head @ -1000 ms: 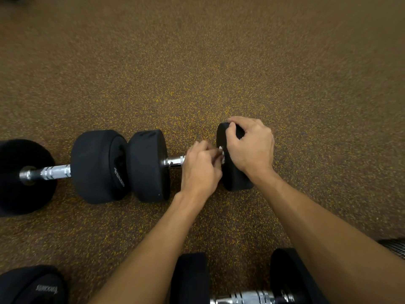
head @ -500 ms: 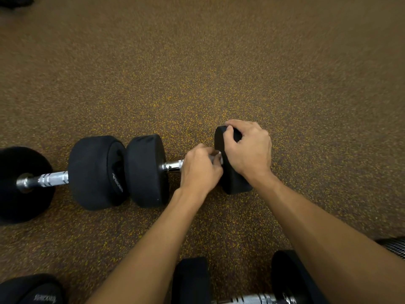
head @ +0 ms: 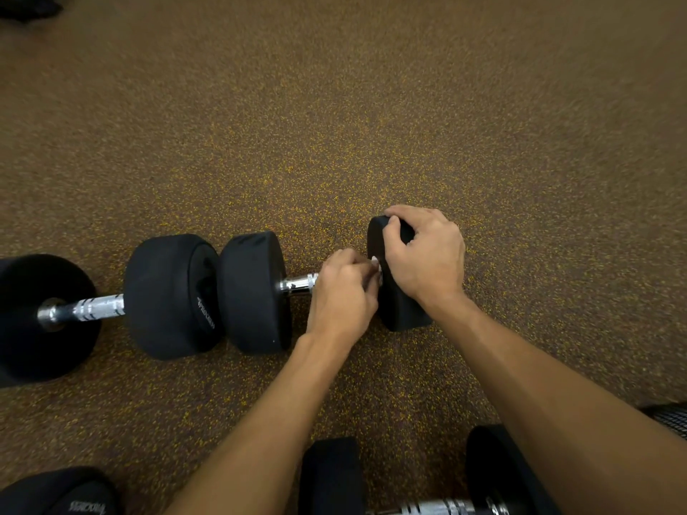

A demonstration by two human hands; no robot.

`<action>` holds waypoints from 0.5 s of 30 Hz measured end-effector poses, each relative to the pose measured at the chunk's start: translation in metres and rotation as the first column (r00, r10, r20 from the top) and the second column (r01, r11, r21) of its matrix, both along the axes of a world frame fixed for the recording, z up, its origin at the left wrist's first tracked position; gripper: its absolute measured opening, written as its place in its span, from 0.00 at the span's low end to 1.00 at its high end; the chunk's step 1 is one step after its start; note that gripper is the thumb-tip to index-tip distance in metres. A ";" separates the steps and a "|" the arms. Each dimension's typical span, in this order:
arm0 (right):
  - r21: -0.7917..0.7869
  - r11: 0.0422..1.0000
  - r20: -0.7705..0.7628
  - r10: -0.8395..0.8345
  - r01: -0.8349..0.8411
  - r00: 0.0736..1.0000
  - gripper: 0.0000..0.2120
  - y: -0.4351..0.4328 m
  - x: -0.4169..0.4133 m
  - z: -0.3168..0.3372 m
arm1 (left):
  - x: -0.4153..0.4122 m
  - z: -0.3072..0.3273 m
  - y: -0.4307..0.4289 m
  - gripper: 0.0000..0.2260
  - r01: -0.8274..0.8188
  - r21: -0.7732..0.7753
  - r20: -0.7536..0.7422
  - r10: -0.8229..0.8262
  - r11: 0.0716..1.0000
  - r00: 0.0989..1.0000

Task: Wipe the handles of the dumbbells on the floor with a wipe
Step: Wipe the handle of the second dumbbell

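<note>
Left hand (head: 344,291) is gripping the wipe (head: 376,263) round the handle (head: 299,282); right hand (head: 422,258) is gripping the head (head: 403,310) at 3 o'clock. Next move probably calls for wiping toward 9 o'clock.

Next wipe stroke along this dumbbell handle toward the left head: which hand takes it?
Left. The left hand grips the handle with the wipe poking out at its fingertips, and bare chrome lies to its left. The right hand holds the right weight head, steadying it.

A dumbbell (head: 256,295) is gripped under the left hand (head: 344,295) and right hand (head: 423,258); a second dumbbell (head: 171,299) is laid leftward, a third dumbbell (head: 329,477) nearer.
</note>
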State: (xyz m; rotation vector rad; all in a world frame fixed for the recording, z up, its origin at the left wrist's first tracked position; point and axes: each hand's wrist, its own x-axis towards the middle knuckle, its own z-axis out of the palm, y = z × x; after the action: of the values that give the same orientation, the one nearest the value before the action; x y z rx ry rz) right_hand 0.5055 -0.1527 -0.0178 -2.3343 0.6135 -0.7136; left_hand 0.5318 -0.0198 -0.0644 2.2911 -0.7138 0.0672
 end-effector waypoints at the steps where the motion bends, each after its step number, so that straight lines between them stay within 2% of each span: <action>1: -0.001 1.000 0.003 -0.001 0.001 1.000 0.15 0.000 -0.001 0.000 | 0.000 -0.006 0.004 0.03 0.018 -0.032 0.020 -0.018 0.999 1.000; 4: -0.008 1.000 0.003 0.010 -0.010 1.000 0.15 0.000 -0.003 -0.001 | 0.004 -0.010 0.015 0.04 0.012 -0.084 0.050 -0.008 0.996 0.999; 8: -0.008 1.000 0.002 0.009 -0.009 1.000 0.15 0.001 -0.002 0.000 | 0.008 -0.004 0.011 0.09 -0.042 -0.041 -0.034 0.041 0.998 0.999; 15: -0.008 1.000 0.001 -0.001 0.001 1.000 0.16 0.000 -0.001 -0.001 | -0.007 -0.018 0.009 0.05 0.017 -0.156 0.021 -0.014 0.988 1.000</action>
State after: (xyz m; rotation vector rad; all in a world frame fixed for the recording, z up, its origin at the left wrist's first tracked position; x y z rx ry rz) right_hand 0.5044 -0.1525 -0.0192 -2.3412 0.6121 -0.7186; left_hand 0.5250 -0.0111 -0.0828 2.1379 -0.7111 0.1343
